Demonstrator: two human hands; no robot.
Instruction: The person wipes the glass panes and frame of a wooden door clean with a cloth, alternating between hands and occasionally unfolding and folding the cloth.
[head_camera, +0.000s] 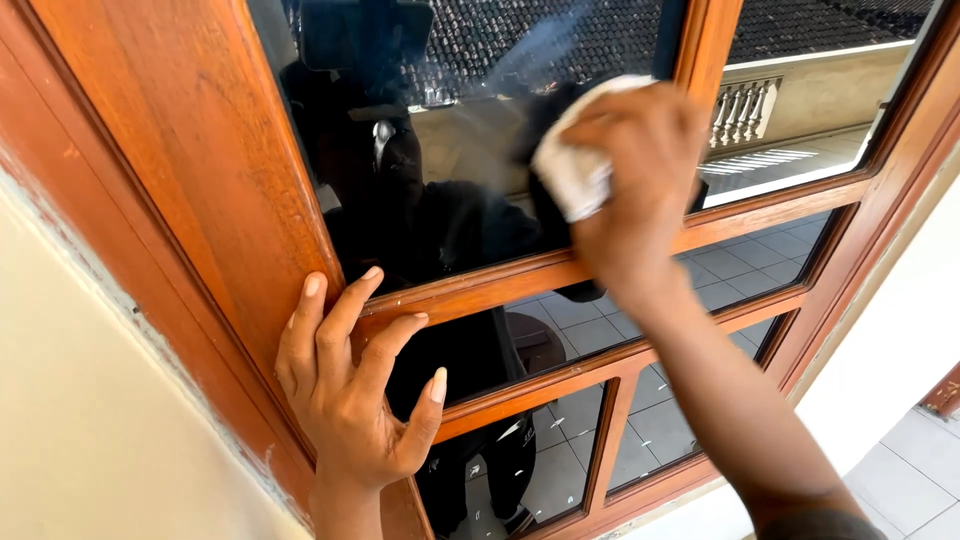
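Held a white cloth (575, 170) bunched up in the right hand (640, 180), with the fingers curled tight round it. Pushed the cloth against the dark glass pane (470, 150), near the pane's right edge, up at about 1 o'clock in the view. Showed only part of the cloth, poking out at 9 o'clock from the fist. Looked a bit longer than wide, running from 1 o'clock down to 7 o'clock.

Rested the left hand (345, 390) open, down at about 7 o'clock in the view. Spread the fingers wide, with the thumb out to the side and nothing held. Touched the fingertips to the wooden bar (480, 285) just under the pane, close to the thick wooden frame (200, 180).

Lay up at about 2 o'clock from the left hand, that cloth, well apart from it. Sat right inside the right hand, so much nearer to that one.

Reached the right arm in from 5 o'clock, crossing over the smaller lower panes (740, 260). Showed a dark reflection of a person in the glass. Had a pale wall (90, 430) at 8 o'clock, beside the frame.
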